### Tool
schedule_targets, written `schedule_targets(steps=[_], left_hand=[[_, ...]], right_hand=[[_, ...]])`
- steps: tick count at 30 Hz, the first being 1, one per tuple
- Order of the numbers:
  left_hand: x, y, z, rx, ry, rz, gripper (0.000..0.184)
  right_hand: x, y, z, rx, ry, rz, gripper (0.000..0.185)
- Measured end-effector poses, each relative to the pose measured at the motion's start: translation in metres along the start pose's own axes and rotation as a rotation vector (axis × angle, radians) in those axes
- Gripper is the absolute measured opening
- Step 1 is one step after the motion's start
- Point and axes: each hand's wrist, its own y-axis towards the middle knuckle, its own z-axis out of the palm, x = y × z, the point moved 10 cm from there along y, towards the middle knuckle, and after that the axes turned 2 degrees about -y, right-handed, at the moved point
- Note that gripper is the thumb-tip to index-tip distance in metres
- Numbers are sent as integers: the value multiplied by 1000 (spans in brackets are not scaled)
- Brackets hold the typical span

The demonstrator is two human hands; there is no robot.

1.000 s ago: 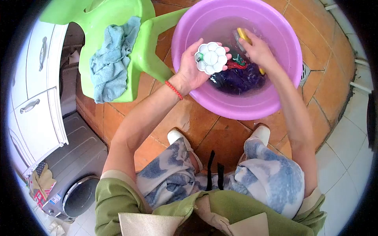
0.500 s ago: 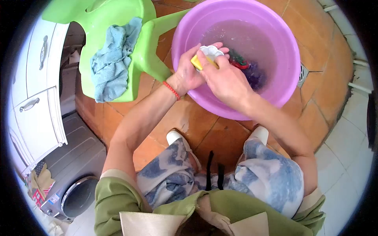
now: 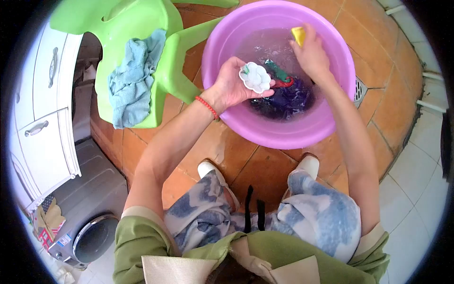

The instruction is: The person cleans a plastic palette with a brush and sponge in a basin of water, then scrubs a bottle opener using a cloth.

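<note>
Left hand: your left hand [image 3: 229, 84] is half open and palm up, with the white dish [image 3: 256, 78] resting across the fingers; a fingertip or two shows past its edge.
White dish: it sits above the near-left part of the purple tub [image 3: 341, 102], its scalloped face turned up and a green smear [image 3: 246, 69] on the side toward your palm.
Slip risk: the hold looks more like a cradle than a clamp, so a wet palm or a tilt of your wrist could let the dish slide into the tub.
Right hand: your right hand [image 3: 313, 56] is curled around the yellow sponge [image 3: 298, 35], which pokes out by the thumb and fingers; it is over the far right side of the tub, well apart from the dish.
Sponge risk: pressing hard on one edge of the dish could tip it off your fingers, and a loose pinch could drop the sponge.
Tub water: the cloudy water [image 3: 267, 42] holds a dark purple heap [image 3: 289, 102] with red [image 3: 284, 84] and green [image 3: 278, 71] pieces; anything dropped could sink among them, and the murk would hide it.
Red bracelet: the beads [image 3: 207, 107] on your left wrist lie close to the rim and could catch there if that arm lowers.
Floor tiles: splashes over the rim could make the tiles [image 3: 236, 165] by your shoes slick.
</note>
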Motion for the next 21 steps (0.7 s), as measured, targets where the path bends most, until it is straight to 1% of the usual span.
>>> schedule_targets(steps=[2,3,5,6,7,9,11,13,14,15,17,18,21], left_hand=[[-5,17,-16,-48,29,81,46],[-4,22,-19,-63,78,108,42],[-8,29,-23,-98,181,168,35],[-7,26,-19,-103,205,136,33],[-8,23,-17,-115,312,166,31],[-8,19,-12,-141,523,223,28],[-9,12,-1,-85,544,271,24],[-6,10,6,7,628,305,23],[-7,11,2,-30,645,316,25],[-6,9,5,-16,623,321,25],[-12,-2,18,12,589,340,24],[-14,-8,20,-26,616,355,25],[-18,-8,1,-51,615,322,23]], right_hand=[[-16,-5,50,189,-137,-33,50],[-23,-7,64,284,-209,-48,52],[-3,-26,63,638,299,90,52],[16,-44,61,808,559,157,52],[34,-45,46,716,716,57,51],[81,-50,-1,454,701,-433,45],[101,-69,-5,536,222,-506,44],[82,-56,-2,490,-15,-388,46],[72,-48,1,470,-133,-329,47],[51,-35,0,403,-163,-253,49],[14,-16,4,326,-122,-143,49],[15,-16,8,331,-145,-170,49],[15,-19,19,337,-235,-236,48]])
